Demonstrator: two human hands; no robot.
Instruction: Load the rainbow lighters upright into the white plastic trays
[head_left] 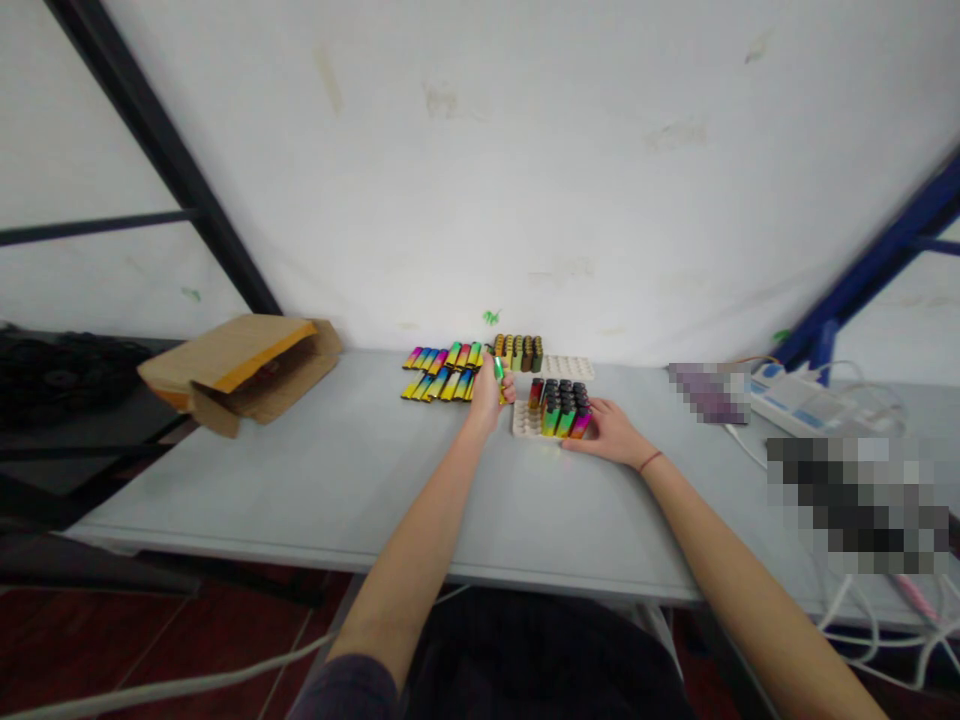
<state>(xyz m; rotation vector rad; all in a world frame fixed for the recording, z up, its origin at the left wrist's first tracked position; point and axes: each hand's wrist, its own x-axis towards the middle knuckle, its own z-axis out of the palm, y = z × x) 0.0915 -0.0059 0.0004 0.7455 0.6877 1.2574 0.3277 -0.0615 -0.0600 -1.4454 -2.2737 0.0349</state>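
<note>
My left hand (489,392) is closed around a shiny green cylinder (499,367), near the rows of lying cylinders. Beside the black-topped colourful cylinders (567,410) is my right hand (611,432), its fingers apart and touching the right side of the group. Those cylinders stand upright in a white holed tray (528,420), whose left part shows bare holes. Two rows of multicoloured cylinders (442,385) lie on the table left of my left hand. Behind it, gold-topped cylinders (519,352) stand upright in another white tray (568,367).
An open cardboard box (247,370) lies at the left of the grey table (315,500). A power strip (787,400), white cables and blurred-out items are at the right. A white wall (487,200) rises behind the table.
</note>
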